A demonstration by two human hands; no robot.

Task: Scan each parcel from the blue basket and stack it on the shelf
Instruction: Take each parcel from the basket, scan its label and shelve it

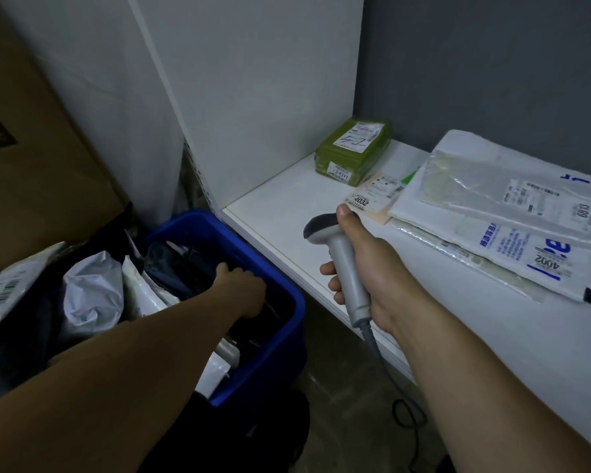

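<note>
The blue basket (270, 322) stands on the floor at lower left, filled with white, grey and dark parcel bags (93, 295). My left hand (243, 291) reaches down into it among the dark bags; its fingertips are hidden, so its hold cannot be made out. My right hand (359, 264) grips a grey handheld scanner (342, 261) above the white shelf (287, 213), its head pointing left. On the shelf lie a green parcel (354, 151), a flat tan envelope (376, 196) and a stack of white and clear bags (512, 213).
A large cardboard box (38, 158) leans at the left behind the basket. A white upright panel (253, 90) bounds the shelf's left side, with a grey wall (492, 63) behind. The scanner's cable (403, 411) loops down to the floor.
</note>
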